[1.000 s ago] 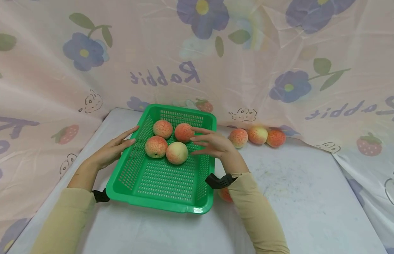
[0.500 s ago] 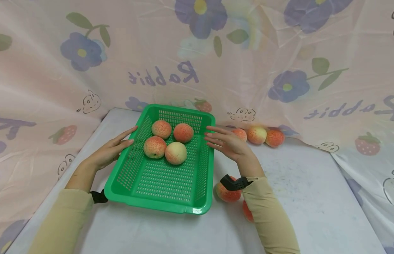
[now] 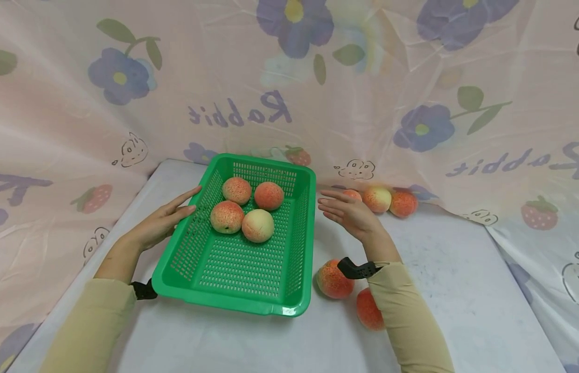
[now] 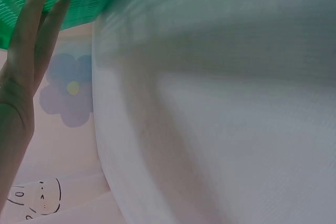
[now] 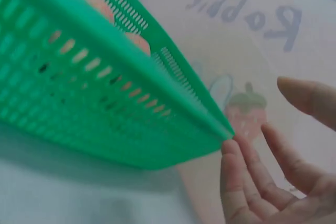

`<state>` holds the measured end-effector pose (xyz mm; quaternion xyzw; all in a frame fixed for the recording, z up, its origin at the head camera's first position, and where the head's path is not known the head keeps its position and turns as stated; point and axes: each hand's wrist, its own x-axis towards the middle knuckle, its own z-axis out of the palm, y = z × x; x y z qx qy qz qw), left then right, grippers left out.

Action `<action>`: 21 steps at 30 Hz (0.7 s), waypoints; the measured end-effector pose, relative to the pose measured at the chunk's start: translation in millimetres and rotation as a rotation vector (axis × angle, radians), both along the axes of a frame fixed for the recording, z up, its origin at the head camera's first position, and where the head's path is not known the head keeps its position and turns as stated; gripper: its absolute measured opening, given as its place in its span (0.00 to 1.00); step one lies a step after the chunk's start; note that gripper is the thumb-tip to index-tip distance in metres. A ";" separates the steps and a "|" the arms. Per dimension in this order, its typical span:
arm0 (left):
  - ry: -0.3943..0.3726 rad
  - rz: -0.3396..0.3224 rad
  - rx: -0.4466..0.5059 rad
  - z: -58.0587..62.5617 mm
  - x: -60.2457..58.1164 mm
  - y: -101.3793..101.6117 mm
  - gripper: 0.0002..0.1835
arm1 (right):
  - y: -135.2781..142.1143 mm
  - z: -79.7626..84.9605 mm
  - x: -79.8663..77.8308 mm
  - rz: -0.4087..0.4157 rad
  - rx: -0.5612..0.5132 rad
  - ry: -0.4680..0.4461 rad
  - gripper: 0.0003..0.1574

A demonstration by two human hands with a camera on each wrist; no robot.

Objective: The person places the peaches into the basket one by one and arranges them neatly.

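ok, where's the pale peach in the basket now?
In the head view, the pale peach sits near the middle of the green basket, just right of a speckled peach and in front of the red peach.

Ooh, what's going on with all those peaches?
A person's left hand touches the side of a green basket with four peaches inside. The right hand is by the basket's other side, holding nothing. Three more peaches lie at the back of the white table, and two other peaches lie nearer, to the basket's right.

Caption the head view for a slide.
Left hand against basket of four peaches; empty right hand beside it; more peaches on table.
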<state>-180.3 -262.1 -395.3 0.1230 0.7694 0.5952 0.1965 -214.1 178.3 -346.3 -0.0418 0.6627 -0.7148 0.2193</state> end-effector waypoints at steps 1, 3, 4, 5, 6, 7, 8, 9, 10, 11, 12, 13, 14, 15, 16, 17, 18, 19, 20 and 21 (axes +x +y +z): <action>0.000 0.000 0.000 0.1 0.1 0.1 0.32 | 2.1 -1.6 -1.0 -0.009 -0.001 -0.001 0.33; -0.001 0.001 0.001 0.1 0.1 0.3 0.32 | 5.7 -4.9 -2.9 -0.035 0.001 0.002 0.32; 0.000 0.001 0.002 0.0 0.1 0.3 0.32 | 7.3 -6.6 -3.9 -0.055 0.005 0.005 0.31; 0.001 0.001 0.004 -0.1 0.1 0.3 0.32 | 8.5 -8.1 -4.9 -0.081 0.010 0.009 0.29; 0.001 0.001 0.005 -0.2 0.0 0.3 0.32 | 9.8 -9.6 -6.0 -0.108 0.008 0.013 0.27; 0.002 0.000 0.007 -0.4 -0.1 0.3 0.32 | 10.8 -11.3 -7.3 -0.138 0.006 0.017 0.24; 0.003 0.000 0.009 -0.7 -0.3 0.2 0.32 | 11.7 -12.8 -8.3 -0.174 0.001 0.019 0.21; 0.003 -0.001 0.012 -1.0 -0.5 0.1 0.32 | 12.6 -14.4 -9.5 -0.211 -0.009 0.022 0.18; 0.004 -0.002 0.014 -1.2 -0.7 0.0 0.32 | 13.7 -15.8 -10.7 -0.246 -0.022 0.023 0.15; 0.004 -0.002 0.016 -1.4 -0.9 -0.1 0.32 | 14.8 -17.1 -11.8 -0.280 -0.036 0.024 0.12; 0.004 -0.002 0.017 -1.6 -1.2 -0.2 0.32 | 16.2 -18.3 -12.9 -0.308 -0.051 0.027 0.10; 0.005 -0.002 0.017 -1.9 -1.4 -0.3 0.32 | 17.5 -19.5 -14.1 -0.332 -0.064 0.029 0.08; 0.005 -0.002 0.017 -2.2 -1.5 -0.4 0.32 | 19.0 -20.5 -15.1 -0.357 -0.075 0.030 0.08; 0.006 -0.002 0.016 -2.5 -1.7 -0.6 0.31 | 20.2 -21.4 -16.0 -0.382 -0.082 0.035 0.08; 0.006 -0.002 0.014 -2.7 -1.9 -0.6 0.31 | 21.3 -22.2 -16.9 -0.405 -0.080 0.036 0.07; 0.007 -0.001 0.013 -2.9 -2.0 -0.7 0.31 | 22.1 -22.9 -17.8 -0.428 -0.078 0.038 0.07; 0.008 -0.001 0.011 -3.0 -2.1 -0.7 0.31 | 23.1 -23.6 -18.7 -0.448 -0.072 0.040 0.08; 0.008 -0.001 0.010 -3.1 -2.1 -0.7 0.31 | 23.8 -24.3 -19.7 -0.468 -0.064 0.041 0.09; 0.008 0.000 0.008 -3.1 -2.1 -0.6 0.31 | 23.9 -24.9 -20.4 -0.496 -0.056 0.044 0.12; 0.007 0.001 0.006 -3.1 -2.0 -0.6 0.32 | 24.1 -25.6 -21.4 -0.518 -0.044 0.048 0.15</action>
